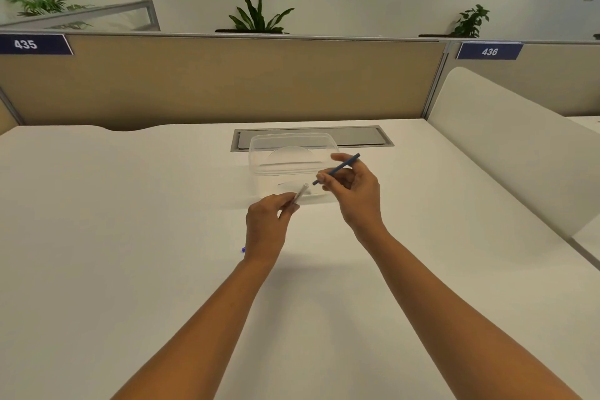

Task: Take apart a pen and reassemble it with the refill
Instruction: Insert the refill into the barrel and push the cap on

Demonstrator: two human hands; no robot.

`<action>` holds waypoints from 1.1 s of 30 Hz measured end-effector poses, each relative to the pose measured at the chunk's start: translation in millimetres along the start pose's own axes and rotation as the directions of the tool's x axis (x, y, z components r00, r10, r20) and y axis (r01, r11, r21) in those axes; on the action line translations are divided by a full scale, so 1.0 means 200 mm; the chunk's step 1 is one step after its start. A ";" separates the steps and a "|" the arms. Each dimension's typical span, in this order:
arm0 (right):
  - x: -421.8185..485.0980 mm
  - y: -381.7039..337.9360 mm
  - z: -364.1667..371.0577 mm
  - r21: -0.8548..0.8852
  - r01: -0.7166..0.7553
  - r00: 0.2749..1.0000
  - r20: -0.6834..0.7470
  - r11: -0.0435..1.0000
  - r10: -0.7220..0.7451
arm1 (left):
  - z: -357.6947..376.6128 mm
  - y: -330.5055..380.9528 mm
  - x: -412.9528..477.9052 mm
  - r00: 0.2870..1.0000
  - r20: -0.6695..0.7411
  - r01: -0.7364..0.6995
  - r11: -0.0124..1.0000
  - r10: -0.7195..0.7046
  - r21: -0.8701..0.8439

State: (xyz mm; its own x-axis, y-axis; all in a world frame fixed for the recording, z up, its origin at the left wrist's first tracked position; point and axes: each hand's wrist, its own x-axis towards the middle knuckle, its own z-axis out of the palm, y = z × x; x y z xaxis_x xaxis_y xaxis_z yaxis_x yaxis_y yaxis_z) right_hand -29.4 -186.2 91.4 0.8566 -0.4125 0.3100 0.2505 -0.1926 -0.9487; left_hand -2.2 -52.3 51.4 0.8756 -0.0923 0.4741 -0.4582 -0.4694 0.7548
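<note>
My left hand (pixel 267 225) grips a white pen barrel (pixel 301 192) that points up and to the right, its open end toward the other hand. My right hand (pixel 354 192) pinches a thin blue refill (pixel 339 168) between thumb and fingers, tilted so its lower tip sits a short gap from the barrel's mouth. The two parts are apart. A small blue piece (pixel 243 249), partly hidden behind my left wrist, lies on the white desk (pixel 130 237).
A clear plastic container (pixel 289 153) stands just beyond my hands, in front of a grey cable hatch (pixel 357 136). A tan partition (pixel 227 81) closes the desk's far edge, and a white divider (pixel 506 140) rises on the right.
</note>
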 end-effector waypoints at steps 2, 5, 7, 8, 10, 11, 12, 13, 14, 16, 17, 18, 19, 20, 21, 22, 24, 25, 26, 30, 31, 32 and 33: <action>0.01 -0.02 0.01 0.005 0.019 1.000 -0.011 1.000 -0.019 | 0.00 0.00 0.00 1.000 0.011 0.007 1.000 -0.007 0.011; 0.01 -0.03 0.02 -0.012 0.028 1.000 0.015 1.000 -0.027 | 0.01 0.00 0.00 1.000 0.021 0.015 1.000 -0.015 0.021; 0.02 -0.03 0.03 -0.058 0.039 0.999 0.037 0.998 -0.037 | 0.01 0.01 0.00 0.999 0.028 0.018 1.000 -0.019 0.020; 0.02 -0.03 0.03 -0.079 0.047 0.998 0.042 0.996 -0.043 | 0.00 0.01 0.00 0.999 0.034 0.018 1.000 -0.019 0.023; 0.02 -0.03 0.03 -0.100 0.059 0.997 0.050 0.993 -0.054 | 0.00 0.01 -0.01 0.999 0.040 0.016 0.999 -0.017 0.033; 0.02 -0.03 0.03 -0.106 0.066 0.997 0.056 0.992 -0.061 | 0.00 0.01 -0.01 0.999 0.039 0.015 0.999 -0.017 0.035; 0.02 -0.03 0.03 -0.113 0.075 0.996 0.061 0.991 -0.068 | -0.01 0.01 -0.01 0.999 0.037 0.015 0.999 -0.017 0.035; 0.03 -0.03 0.03 -0.116 0.082 0.995 0.065 0.990 -0.075 | -0.01 0.01 -0.01 0.999 0.038 0.014 0.999 -0.016 0.035; 0.02 -0.03 0.03 -0.116 0.088 0.995 0.066 0.989 -0.081 | -0.01 0.02 -0.01 0.999 0.042 0.011 0.999 -0.013 0.037; 0.02 -0.02 0.03 -0.107 0.098 0.994 0.062 0.989 -0.092 | -0.01 0.02 -0.01 0.999 0.054 0.001 0.999 -0.004 0.048; 0.02 -0.02 0.03 -0.105 0.099 0.994 0.062 0.989 -0.093 | -0.01 0.02 -0.01 0.998 0.057 -0.001 0.999 -0.002 0.053; 0.02 -0.02 0.03 -0.108 0.099 0.994 0.065 0.989 -0.092 | -0.01 0.02 -0.01 0.998 0.055 0.001 0.999 -0.004 0.053; 0.03 -0.02 0.03 -0.114 0.098 0.993 0.071 0.989 -0.090 | -0.01 0.02 -0.01 0.999 0.051 0.004 0.999 -0.007 0.051; 0.03 -0.02 0.03 -0.121 0.097 0.993 0.079 0.988 -0.088 | -0.01 0.02 -0.01 0.999 0.048 0.006 0.999 -0.009 0.047; 0.03 -0.02 0.03 -0.127 0.095 0.993 0.089 0.987 -0.084 | -0.01 0.02 -0.01 0.999 0.045 0.006 0.999 -0.008 0.044; 0.03 -0.01 0.03 -0.136 0.092 0.992 0.101 0.986 -0.079 | -0.01 0.02 -0.01 0.999 0.045 0.006 0.999 -0.008 0.042; 0.02 -0.01 0.04 -0.166 0.089 0.990 0.125 0.982 -0.068 | 0.00 0.02 -0.01 0.999 0.044 0.010 0.999 -0.012 0.042; 0.02 -0.01 0.04 -0.181 0.089 0.989 0.134 0.979 -0.065 | 0.00 0.02 -0.01 0.999 0.043 0.013 0.999 -0.015 0.042; 0.02 -0.01 0.05 -0.191 0.092 0.988 0.142 0.977 -0.066 | 0.00 0.02 -0.01 0.999 0.041 0.015 0.999 -0.016 0.039; 0.02 -0.01 0.05 -0.205 0.129 0.981 0.169 0.970 -0.095 | 0.00 0.02 -0.01 1.000 0.027 0.011 1.000 -0.011 0.018; 0.02 -0.01 0.05 -0.196 0.128 0.981 0.171 0.972 -0.094 | -0.01 0.02 -0.01 1.000 0.023 0.010 1.000 -0.010 0.013; 0.02 0.00 0.04 -0.193 0.126 0.981 0.173 0.973 -0.093 | -0.01 0.02 -0.01 1.000 0.019 0.011 1.000 -0.011 0.008; 0.02 0.00 0.05 -0.196 0.124 0.981 0.174 0.973 -0.090 | -0.01 0.02 -0.01 1.000 0.016 0.015 1.000 -0.015 0.002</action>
State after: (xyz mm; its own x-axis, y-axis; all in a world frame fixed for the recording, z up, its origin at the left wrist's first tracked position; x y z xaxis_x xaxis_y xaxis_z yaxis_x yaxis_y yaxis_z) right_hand -22.0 -179.8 91.2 0.8960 -0.2326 0.3783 0.2611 -0.4130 -0.8725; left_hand -6.2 -51.6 53.8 0.8846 -0.0997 0.4555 -0.4450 -0.4722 0.7609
